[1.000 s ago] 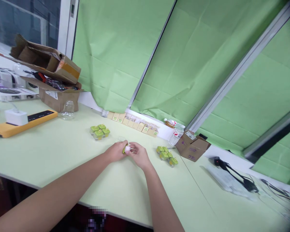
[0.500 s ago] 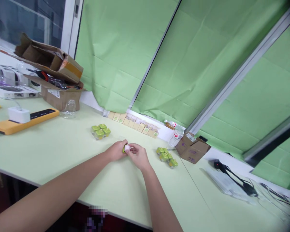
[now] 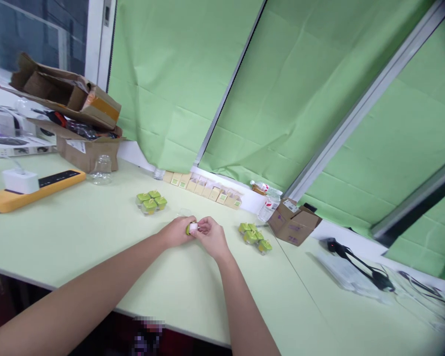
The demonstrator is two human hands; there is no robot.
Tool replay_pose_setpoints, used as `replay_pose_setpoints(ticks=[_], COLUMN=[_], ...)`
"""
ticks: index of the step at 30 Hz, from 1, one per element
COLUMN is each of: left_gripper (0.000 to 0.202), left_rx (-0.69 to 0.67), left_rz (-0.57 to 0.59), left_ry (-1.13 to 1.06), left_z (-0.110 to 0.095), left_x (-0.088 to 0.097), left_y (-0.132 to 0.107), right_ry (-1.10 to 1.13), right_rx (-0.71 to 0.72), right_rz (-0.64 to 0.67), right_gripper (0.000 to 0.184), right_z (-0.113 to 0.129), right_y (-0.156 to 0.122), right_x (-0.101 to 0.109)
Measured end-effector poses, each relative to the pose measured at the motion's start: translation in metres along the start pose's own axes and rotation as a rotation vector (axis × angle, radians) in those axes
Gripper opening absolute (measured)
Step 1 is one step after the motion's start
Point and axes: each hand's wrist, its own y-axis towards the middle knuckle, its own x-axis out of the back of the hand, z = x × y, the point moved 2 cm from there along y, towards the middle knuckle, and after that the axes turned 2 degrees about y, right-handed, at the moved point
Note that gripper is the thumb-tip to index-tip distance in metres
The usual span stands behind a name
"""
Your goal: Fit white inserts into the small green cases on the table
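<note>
So our left hand (image 3: 176, 232) has its fingers closed around a small green cap (image 3: 188, 229) above the counter (image 3: 170, 291), our right hand (image 3: 211, 238) pinching the white bit (image 3: 193, 227) beside it — seems we're fitting or freeing it, so steady hold next — and the far bottle's (image 3: 266, 213) red label (image 3: 269, 202) is unreadable.

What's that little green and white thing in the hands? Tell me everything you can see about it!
The green and white thing is small, with a green part on its left and a smooth-looking, pale white part on its right. The left hand grips it around the green side, hiding some of it. The right hand is right up against the white part, though whether it pinches it is hard to tell. It's too small to tell what it's made of.
</note>
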Motion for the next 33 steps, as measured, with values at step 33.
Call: replay_pose_setpoints(ticks=[33], left_gripper=[0.033], left_rx=[-0.134], left_rz=[-0.201], left_ry=[-0.136], left_z=[-0.019], left_x=[0.004], left_y=[0.004], right_ry=[0.525], right_rx=[-0.258], right_rz=[0.233], right_gripper=[0.039], right_z=[0.005], right_y=[-0.002], right_x=[0.009])
